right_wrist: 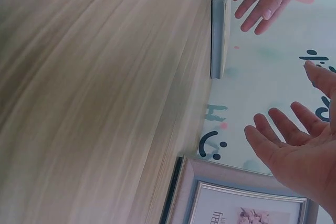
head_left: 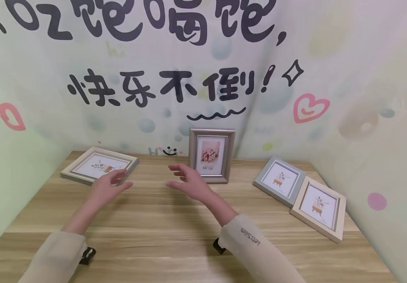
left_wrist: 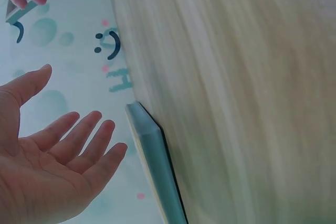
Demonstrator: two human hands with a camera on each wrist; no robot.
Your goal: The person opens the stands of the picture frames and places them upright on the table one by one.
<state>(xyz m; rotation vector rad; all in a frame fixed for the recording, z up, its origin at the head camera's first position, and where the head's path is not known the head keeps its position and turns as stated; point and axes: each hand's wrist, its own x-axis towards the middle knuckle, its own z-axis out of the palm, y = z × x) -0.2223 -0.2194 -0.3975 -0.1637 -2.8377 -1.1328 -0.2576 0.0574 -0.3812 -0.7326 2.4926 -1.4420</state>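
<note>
My left hand (head_left: pixel 106 188) hovers with fingers spread and relaxed, overlapping the near edge of a cream picture frame (head_left: pixel 79 161) lying flat at the back left. In the left wrist view its palm (left_wrist: pixel 58 177) holds nothing. My right hand (head_left: pixel 189 182) is also raised with loose fingers, beside a standing silver-pink picture frame (head_left: pixel 231 157) that shows a flower picture and leans upright near the wall. The right wrist view shows that hand's empty palm (right_wrist: pixel 299 153) above this frame's side. Both hands face each other across a gap.
On the right of the wooden table (head_left: pixel 147 243) lie a grey-blue picture frame (head_left: pixel 264 186) and a cream one (head_left: pixel 314 224), flat and edge to edge. A printed cloth wall (head_left: pixel 147 114) with lettering rises directly behind the table.
</note>
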